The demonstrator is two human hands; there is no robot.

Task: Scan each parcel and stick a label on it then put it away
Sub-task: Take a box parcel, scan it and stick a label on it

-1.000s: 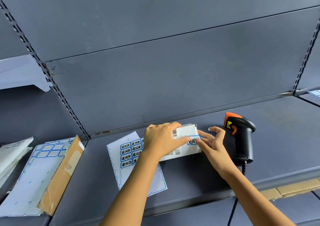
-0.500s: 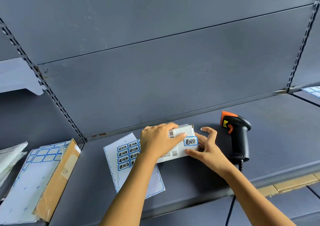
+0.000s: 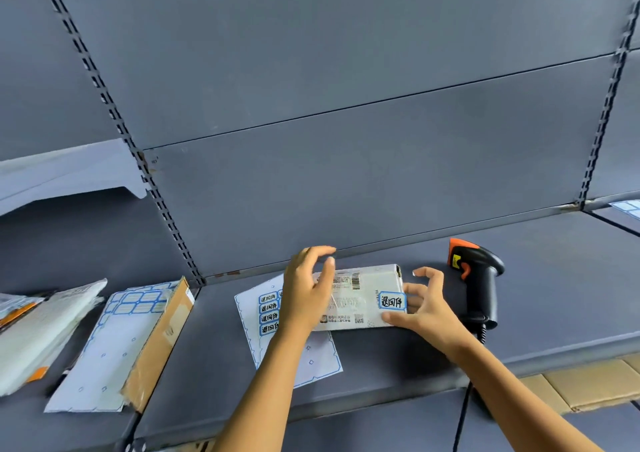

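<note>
A small white parcel (image 3: pixel 360 301) lies flat on the grey shelf (image 3: pixel 554 295), partly over a label sheet (image 3: pixel 298 354) with several blue labels. One blue label (image 3: pixel 392 301) is stuck on the parcel's right end. My left hand (image 3: pixel 306 292) hovers over the parcel's left end, its fingers raised and loosely curved, holding nothing. My right hand (image 3: pixel 427 311) is at the right end: its thumb lies along the near corner and two fingertips touch the end beside the label. A black and orange scanner (image 3: pixel 479 278) stands to the right.
On the neighbouring shelf to the left lies a flat cardboard parcel (image 3: pixel 159 344) with a used label sheet (image 3: pixel 110 347) on top, beside white poly mailers (image 3: pixel 41 330). Cardboard boxes (image 3: pixel 588 382) sit below at the right. The scanner's cable hangs over the shelf's front edge.
The blue label went from my right fingers onto the parcel's right end. My left hand has since lifted its fingers off the parcel, and my right thumb has left the label.
</note>
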